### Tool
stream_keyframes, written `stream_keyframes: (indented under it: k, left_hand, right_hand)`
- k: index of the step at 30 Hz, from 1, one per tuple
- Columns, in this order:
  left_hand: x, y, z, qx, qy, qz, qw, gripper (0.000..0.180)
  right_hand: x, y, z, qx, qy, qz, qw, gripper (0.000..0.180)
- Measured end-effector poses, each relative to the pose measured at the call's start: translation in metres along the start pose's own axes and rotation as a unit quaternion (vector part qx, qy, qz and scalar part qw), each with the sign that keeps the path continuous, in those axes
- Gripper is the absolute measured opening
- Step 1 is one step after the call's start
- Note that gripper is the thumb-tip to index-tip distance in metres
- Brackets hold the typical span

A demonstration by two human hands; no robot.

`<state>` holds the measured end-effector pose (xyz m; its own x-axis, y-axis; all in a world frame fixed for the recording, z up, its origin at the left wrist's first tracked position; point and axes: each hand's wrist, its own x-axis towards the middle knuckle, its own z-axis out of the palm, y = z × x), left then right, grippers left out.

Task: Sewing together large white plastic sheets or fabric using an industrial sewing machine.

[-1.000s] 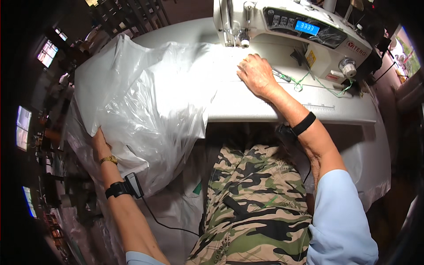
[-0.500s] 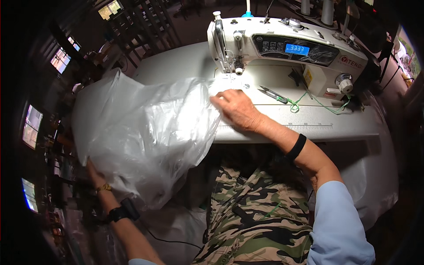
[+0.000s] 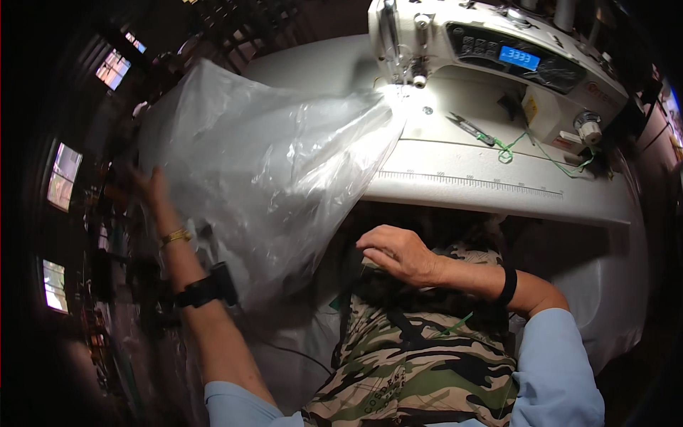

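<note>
A large translucent plastic sheet or bag (image 3: 249, 164) spreads across the left of the sewing table, its right corner under the needle area of a white sewing machine (image 3: 402, 43). My left hand (image 3: 151, 191) is at the sheet's left edge, slightly blurred, thumb and fingers apart. Whether it touches the plastic is unclear. Over my lap, in front of the table edge, my right hand (image 3: 402, 255) hangs with loosely bent fingers, a gap beside the thumb and nothing visible in it. Camouflage cloth (image 3: 427, 341) covers my lap.
Small thread snips (image 3: 469, 130) lie on the table right of the needle, beside tangled green thread (image 3: 505, 151). A printed ruler scale (image 3: 469, 181) runs along the front of the table. A dark cable (image 3: 295, 350) trails from my left wrist strap (image 3: 206, 286).
My right hand has left the plastic near the needle and come back over my lap. My left hand has moved up along the sheet's left side. The sheet now lies more stretched out.
</note>
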<state>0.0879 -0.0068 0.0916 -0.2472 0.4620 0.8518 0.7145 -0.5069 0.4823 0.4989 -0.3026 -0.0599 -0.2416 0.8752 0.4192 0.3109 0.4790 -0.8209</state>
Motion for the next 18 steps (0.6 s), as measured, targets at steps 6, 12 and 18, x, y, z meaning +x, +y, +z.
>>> stream_keyframes:
  k: [6,12,18]
  left_hand:
    - [-0.139,0.154,0.091,-0.113,-0.420,0.089,0.896,0.031]
    - [-0.169,0.126,0.139,0.069,-0.448,0.143,0.880,0.044]
    - [-0.162,0.100,0.143,-0.011,-0.485,0.089,0.870,0.044]
  right_hand:
    - [0.021,0.060,0.050,0.231,0.097,0.280,0.927,0.031]
    - [0.050,0.073,0.094,0.401,0.082,0.398,0.821,0.028]
    - [0.052,0.050,0.105,0.389,-0.095,0.326,0.857,0.038]
